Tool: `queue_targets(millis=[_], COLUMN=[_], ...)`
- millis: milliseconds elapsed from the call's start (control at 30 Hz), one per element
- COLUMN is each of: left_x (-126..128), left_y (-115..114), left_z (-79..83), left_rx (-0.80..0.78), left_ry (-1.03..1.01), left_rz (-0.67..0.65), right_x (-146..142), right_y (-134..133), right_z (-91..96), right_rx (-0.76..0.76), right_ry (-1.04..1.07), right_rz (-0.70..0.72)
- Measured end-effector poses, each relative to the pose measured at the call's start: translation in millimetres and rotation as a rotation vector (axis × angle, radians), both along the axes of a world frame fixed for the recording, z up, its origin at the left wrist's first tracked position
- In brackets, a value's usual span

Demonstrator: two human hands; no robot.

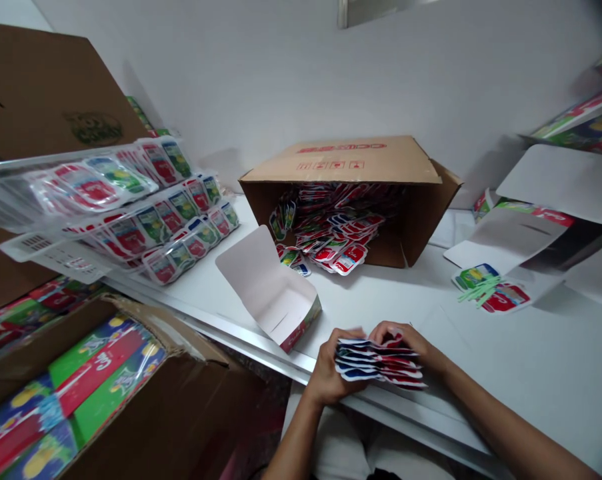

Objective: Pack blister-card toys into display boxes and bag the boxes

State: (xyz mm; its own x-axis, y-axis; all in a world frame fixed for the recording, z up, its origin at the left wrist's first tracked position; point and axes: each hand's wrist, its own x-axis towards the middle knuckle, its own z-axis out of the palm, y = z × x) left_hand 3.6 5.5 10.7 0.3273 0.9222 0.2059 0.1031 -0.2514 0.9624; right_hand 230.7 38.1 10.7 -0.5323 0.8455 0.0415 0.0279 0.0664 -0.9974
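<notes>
Both my hands grip one stack of small red, white and blue sachets (pixel 381 363) at the near edge of the white table (pixel 531 360). My left hand (pixel 328 373) closes on the stack's left end. My right hand (pixel 405 340) curls over its top and right end. Just to the left, an open white carton (pixel 268 287) with a printed outside lies on the table, mouth facing up. Behind it, a brown cardboard box (pixel 351 173) rests on its side, and several sachets spill from its opening onto the table.
Trays of packed sachets (pixel 131 200) stack at the left. A brown box of printed cartons (pixel 81 393) stands at the lower left. Flat unfolded cartons (pixel 521 240) and a few loose sachets (pixel 491 287) lie at the right. A white wall runs behind the table.
</notes>
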Motion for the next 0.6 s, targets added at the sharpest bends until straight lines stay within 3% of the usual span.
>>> queue_targets(millis=[100,233,300,367,467,533,600], left_x=[1.9,7.4,8.8,8.8,7.0,5.5,4.5], left_y=[-3.0,-3.5,-3.3,-3.6,-4.9,-5.1,-4.0], left_z=[1.9,3.0,4.0,5.2,4.9,2.6,-0.8], left_rx=[-0.08,-0.03,-0.019,-0.03,-0.064,-0.073,-0.069], left_ry=[0.055,0.072,0.069,0.069,0.071,0.057,0.041], left_rz=[0.007,0.073,0.085,0.095,0.086,0.069,0.047], right_x=[0.4,-21.6,-33.3,-37.3,-25.7,-11.6,1.2], right_y=[35.7,103.1,129.3,143.1,136.8,115.4,84.1], right_z=[8.9,17.4,18.6,16.7,8.3,2.8,1.5], right_rx=[0.162,0.664,0.834,0.891,0.917,0.887,0.748], right_ry=[-0.235,-0.701,-0.916,-1.014,-0.954,-0.793,-0.576], right_rz=[-0.057,-0.339,-0.308,-0.225,-0.2,-0.264,-0.307])
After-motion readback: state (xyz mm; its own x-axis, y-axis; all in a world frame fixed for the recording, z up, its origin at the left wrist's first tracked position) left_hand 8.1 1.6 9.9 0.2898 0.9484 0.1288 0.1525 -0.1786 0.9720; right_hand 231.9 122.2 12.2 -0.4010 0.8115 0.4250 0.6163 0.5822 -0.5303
